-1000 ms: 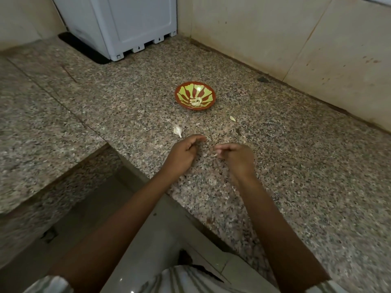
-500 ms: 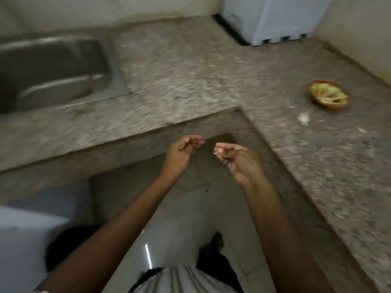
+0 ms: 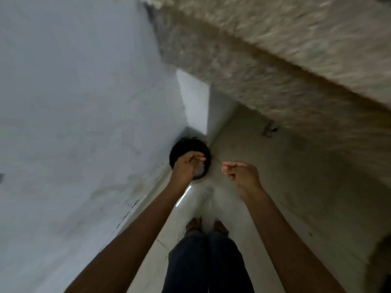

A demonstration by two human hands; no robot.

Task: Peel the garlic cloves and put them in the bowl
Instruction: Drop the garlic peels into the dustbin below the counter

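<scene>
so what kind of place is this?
Probably a home kitchen, looking down at the floor: a speckled granite counter edge above, a pale glossy floor, and a black round bin in the wall corner under the left hand.

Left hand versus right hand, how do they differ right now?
The left hand hangs over the black bin in the corner, while the right hand is off to the side of it, over the floor. The left hand's fingers look loosely spread; the right hand's are curled in with the thumb against them. Whether the right hand pinches anything is too small to tell. Both are bare and reach forward.
</scene>
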